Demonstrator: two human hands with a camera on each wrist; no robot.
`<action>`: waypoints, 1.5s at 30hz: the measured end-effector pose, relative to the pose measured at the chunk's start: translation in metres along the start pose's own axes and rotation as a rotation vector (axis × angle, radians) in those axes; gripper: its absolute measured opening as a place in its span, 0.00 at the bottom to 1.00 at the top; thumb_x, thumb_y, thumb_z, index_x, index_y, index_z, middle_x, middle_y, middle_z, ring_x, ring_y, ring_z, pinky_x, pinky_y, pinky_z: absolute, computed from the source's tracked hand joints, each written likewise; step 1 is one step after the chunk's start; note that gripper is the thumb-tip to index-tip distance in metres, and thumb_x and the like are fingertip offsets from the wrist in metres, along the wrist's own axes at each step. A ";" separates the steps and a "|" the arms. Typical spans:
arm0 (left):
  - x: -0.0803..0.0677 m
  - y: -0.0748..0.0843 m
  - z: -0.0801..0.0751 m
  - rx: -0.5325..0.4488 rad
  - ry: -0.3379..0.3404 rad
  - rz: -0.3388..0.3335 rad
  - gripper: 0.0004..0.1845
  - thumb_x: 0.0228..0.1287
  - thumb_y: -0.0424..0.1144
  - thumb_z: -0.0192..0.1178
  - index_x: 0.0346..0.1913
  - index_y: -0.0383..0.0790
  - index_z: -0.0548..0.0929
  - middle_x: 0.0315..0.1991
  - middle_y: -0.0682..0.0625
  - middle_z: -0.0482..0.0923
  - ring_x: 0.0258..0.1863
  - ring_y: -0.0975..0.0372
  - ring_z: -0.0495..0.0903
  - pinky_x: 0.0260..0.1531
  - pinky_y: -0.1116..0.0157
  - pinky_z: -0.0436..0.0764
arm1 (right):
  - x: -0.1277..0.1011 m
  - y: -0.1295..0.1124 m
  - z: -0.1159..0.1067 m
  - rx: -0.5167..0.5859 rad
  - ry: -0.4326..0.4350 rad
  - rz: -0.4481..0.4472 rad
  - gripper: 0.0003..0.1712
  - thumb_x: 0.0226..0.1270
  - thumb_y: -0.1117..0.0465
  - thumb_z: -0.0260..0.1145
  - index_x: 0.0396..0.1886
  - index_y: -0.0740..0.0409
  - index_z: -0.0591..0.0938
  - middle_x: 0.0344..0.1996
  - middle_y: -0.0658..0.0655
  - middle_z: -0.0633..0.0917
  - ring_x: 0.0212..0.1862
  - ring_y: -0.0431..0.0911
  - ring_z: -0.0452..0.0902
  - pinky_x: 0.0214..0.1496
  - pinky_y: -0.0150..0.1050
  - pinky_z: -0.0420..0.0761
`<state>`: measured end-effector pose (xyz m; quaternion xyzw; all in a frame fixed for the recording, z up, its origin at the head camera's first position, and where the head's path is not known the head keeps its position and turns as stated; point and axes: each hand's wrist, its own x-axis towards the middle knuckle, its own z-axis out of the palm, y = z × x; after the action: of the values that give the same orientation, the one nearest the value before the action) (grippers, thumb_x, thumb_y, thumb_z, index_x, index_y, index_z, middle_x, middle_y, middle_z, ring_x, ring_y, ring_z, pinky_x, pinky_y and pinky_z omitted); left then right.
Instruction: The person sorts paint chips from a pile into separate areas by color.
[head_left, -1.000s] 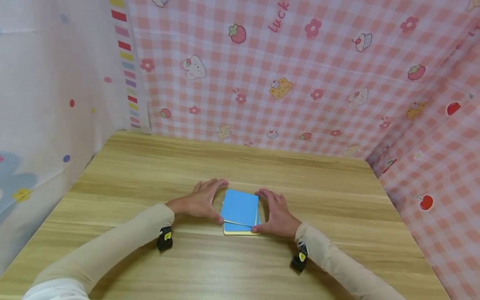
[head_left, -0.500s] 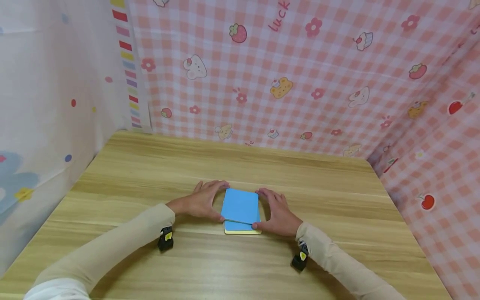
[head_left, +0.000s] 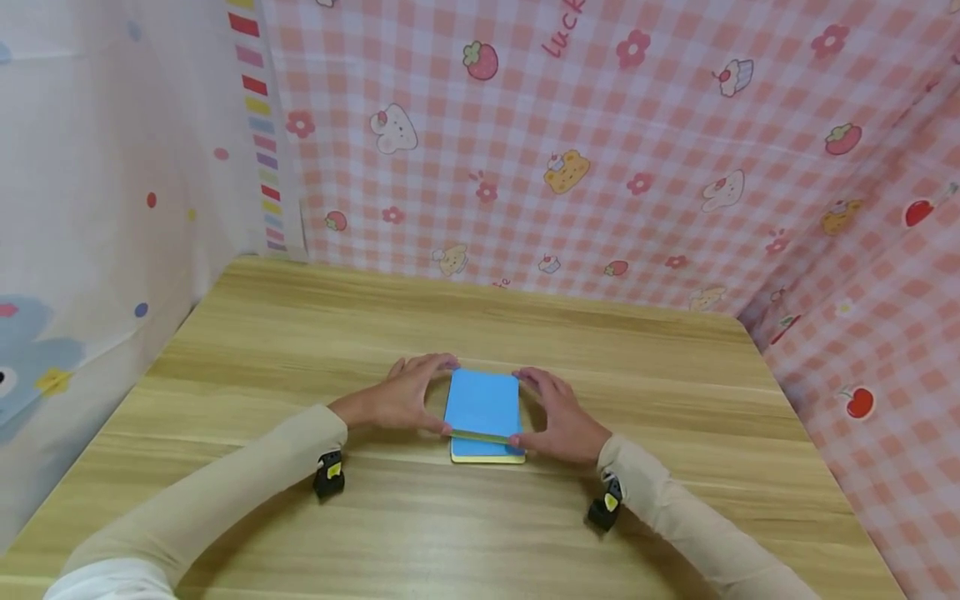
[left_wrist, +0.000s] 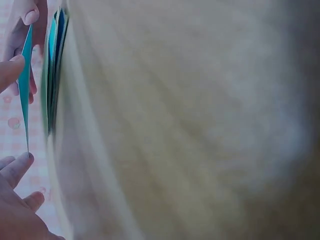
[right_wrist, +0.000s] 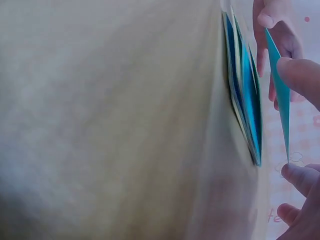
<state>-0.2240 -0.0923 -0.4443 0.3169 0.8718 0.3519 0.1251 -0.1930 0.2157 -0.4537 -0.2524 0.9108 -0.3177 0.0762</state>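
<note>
A thin blue square card (head_left: 482,402) is held level between my two hands, clear of a small stack of similar cards (head_left: 487,456) with blue and yellow sheets. My left hand (head_left: 407,398) pinches its left side, thumb at the near corner and a fingertip at the far one. On the opposite side my right hand (head_left: 561,422) grips it the same way. Both wrist views show the card edge-on: the held card (left_wrist: 25,85) stands apart from the pile (left_wrist: 54,75), whose sheets (right_wrist: 245,92) are slightly fanned.
The wood-grain table (head_left: 450,533) runs back to a pink checked cloth (head_left: 510,125) with printed fruit and animals. A white cloth (head_left: 97,167) hangs on the left. Black wrist cameras sit beneath both cuffs, including the left camera (head_left: 328,477).
The blue card has risen off the stack between both hands, and a gap shows below its near edge. The lower stack stays put; the head view has shifted slightly.
</note>
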 end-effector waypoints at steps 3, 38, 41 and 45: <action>0.002 0.003 -0.004 0.002 0.012 0.004 0.55 0.51 0.52 0.78 0.77 0.39 0.60 0.77 0.46 0.60 0.78 0.48 0.51 0.72 0.35 0.36 | 0.002 0.000 -0.004 0.014 0.006 -0.013 0.58 0.57 0.43 0.77 0.80 0.53 0.56 0.78 0.56 0.61 0.77 0.60 0.49 0.73 0.67 0.57; 0.045 0.000 -0.048 -0.312 0.110 0.041 0.53 0.56 0.44 0.76 0.79 0.39 0.54 0.78 0.44 0.58 0.77 0.48 0.54 0.73 0.37 0.51 | 0.061 0.011 -0.063 0.174 -0.005 -0.066 0.56 0.64 0.51 0.74 0.81 0.51 0.49 0.80 0.54 0.55 0.81 0.52 0.43 0.77 0.63 0.49; 0.048 -0.003 -0.050 -0.317 0.111 0.025 0.53 0.57 0.45 0.76 0.79 0.40 0.54 0.78 0.46 0.58 0.77 0.49 0.54 0.73 0.39 0.52 | 0.066 0.013 -0.064 0.178 -0.014 -0.065 0.57 0.64 0.50 0.74 0.81 0.53 0.48 0.80 0.52 0.55 0.81 0.52 0.43 0.77 0.63 0.49; 0.053 -0.008 -0.050 -0.310 0.106 0.012 0.53 0.56 0.47 0.76 0.79 0.41 0.54 0.78 0.47 0.58 0.78 0.50 0.53 0.73 0.40 0.52 | 0.073 0.017 -0.066 0.204 -0.025 -0.067 0.57 0.64 0.52 0.74 0.81 0.54 0.47 0.80 0.50 0.56 0.81 0.51 0.43 0.77 0.62 0.49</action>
<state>-0.2901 -0.0895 -0.4131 0.2801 0.8105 0.4992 0.1244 -0.2820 0.2255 -0.4109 -0.2776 0.8637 -0.4082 0.1020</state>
